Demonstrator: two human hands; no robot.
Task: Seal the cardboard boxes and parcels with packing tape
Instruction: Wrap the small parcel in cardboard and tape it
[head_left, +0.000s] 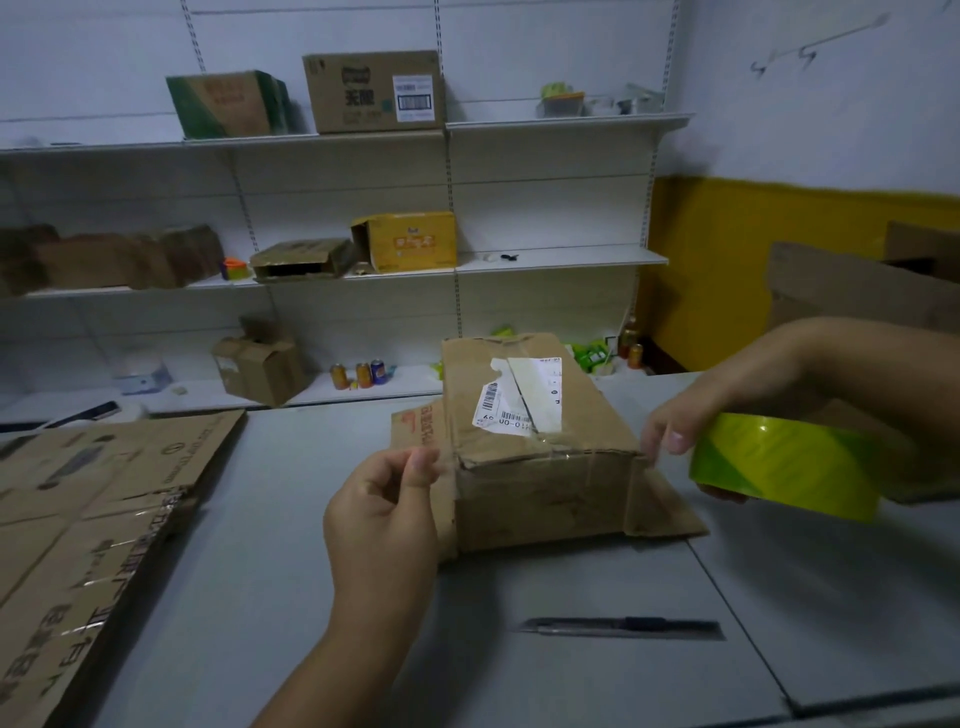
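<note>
A worn brown cardboard box (524, 426) with a torn white shipping label stands in the middle of the grey table (597, 571), its near end flaps spread open to both sides. My right hand (696, 415) grips a yellow-green roll of packing tape (784, 465) just right of the box. My left hand (384, 509) pinches thumb and forefinger together at the box's near left corner, level with the roll; a clear strip of tape appears to span the box's near top edge between the two hands, though it is faint.
A black utility knife (623, 626) lies on the table in front of the box. Flattened cardboard sheets (88, 519) cover the table's left side. More cartons (857, 291) stand at the right. Wall shelves (561, 260) behind hold boxes and cans.
</note>
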